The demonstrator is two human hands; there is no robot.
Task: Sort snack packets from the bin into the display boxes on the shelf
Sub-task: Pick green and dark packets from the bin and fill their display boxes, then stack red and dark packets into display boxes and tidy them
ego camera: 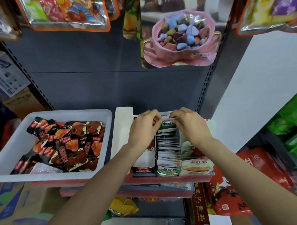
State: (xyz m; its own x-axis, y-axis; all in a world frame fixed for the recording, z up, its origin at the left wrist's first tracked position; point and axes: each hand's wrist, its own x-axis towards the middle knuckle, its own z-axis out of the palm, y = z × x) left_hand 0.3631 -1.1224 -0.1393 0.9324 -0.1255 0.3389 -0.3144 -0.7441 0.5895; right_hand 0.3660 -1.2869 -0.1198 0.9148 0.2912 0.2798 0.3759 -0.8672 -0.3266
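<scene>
Packet [167,124] pinched by left hand [143,126] and right hand [191,124] over middle display box [167,147]; slide upright behind row, aligned.

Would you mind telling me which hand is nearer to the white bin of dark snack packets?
Left. The left hand is just right of the white bin; the right hand is farther right.
</scene>
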